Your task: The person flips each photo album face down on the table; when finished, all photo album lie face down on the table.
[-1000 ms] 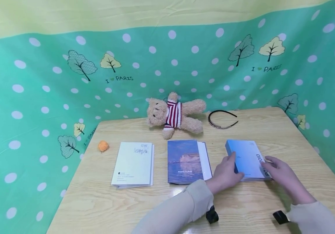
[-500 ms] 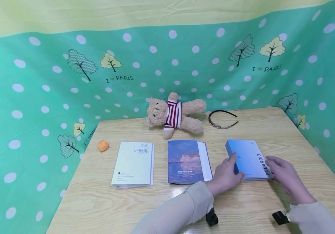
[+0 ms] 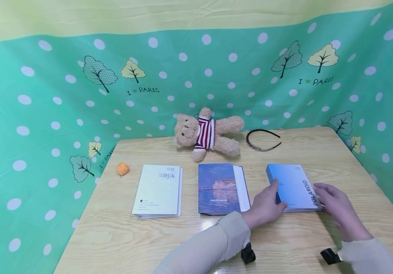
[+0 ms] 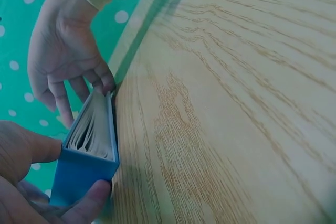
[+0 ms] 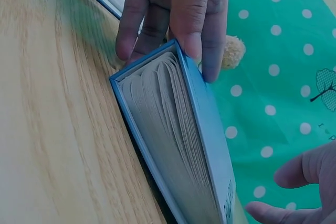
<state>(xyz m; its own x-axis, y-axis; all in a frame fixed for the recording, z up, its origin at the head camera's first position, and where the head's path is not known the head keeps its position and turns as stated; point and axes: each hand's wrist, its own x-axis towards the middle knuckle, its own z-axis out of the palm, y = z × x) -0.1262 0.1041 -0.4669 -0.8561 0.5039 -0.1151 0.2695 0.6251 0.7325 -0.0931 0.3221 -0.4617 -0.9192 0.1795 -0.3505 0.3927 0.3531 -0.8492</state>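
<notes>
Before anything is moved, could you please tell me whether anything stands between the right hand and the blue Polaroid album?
Nothing visible does: the right hand is right beside the blue Polaroid album, and the left hand holds the opposite, spine side.

Head view: left hand [image 3: 264, 203] is covering part of blue album [image 3: 294, 186]; bottom edge is cropping both sleeves [image 3: 206, 245]; fine print [image 3: 148, 206] on white album [image 3: 157, 190] is blurring illegibly.

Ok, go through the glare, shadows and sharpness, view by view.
Head: brightly lit, a glare spot on the table, a soft shadow below the right hand; left wrist: dimmer, fine detail soft; right wrist: also dimmer, a dark shadow along the underside of the blue album.
</notes>
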